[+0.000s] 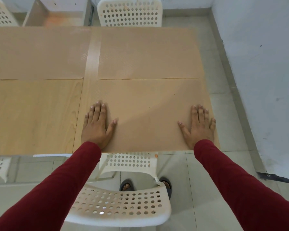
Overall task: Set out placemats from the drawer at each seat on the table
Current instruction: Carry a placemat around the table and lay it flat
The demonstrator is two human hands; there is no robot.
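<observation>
head view looks down on a light wood table (35, 114) with tan placemats on it. the near placemat (147, 114) lies flat at the seat closest to the person, and its front edge lines up with the front edge of the table. the left hand (97, 125) lies flat on the left side of this mat, fingers straight and a little spread, thumb out to the side. it grips nothing. the right hand (198, 127) lies flat on the right side of the same mat, fingers straight too, thumb pointing in, and it grips nothing. both arms wear dark red sleeves (70, 177).

a far placemat (148, 52) lies just behind the near one, at the seat across the table. their edges meet or almost meet. a left placemat (37, 52) lies on the far left part of the table, with a strip of bare wood between it and the far placemat. the near left part of the table shows bare wood.

a white chair (120, 207) with round holes stands right below the hands, pushed close to the table. another white chair (130, 12) stands at the far side. parts of two more white chairs show at the left edge. two feet in dark sandals (127, 185) stand on the pale tiled floor (207, 172).
</observation>
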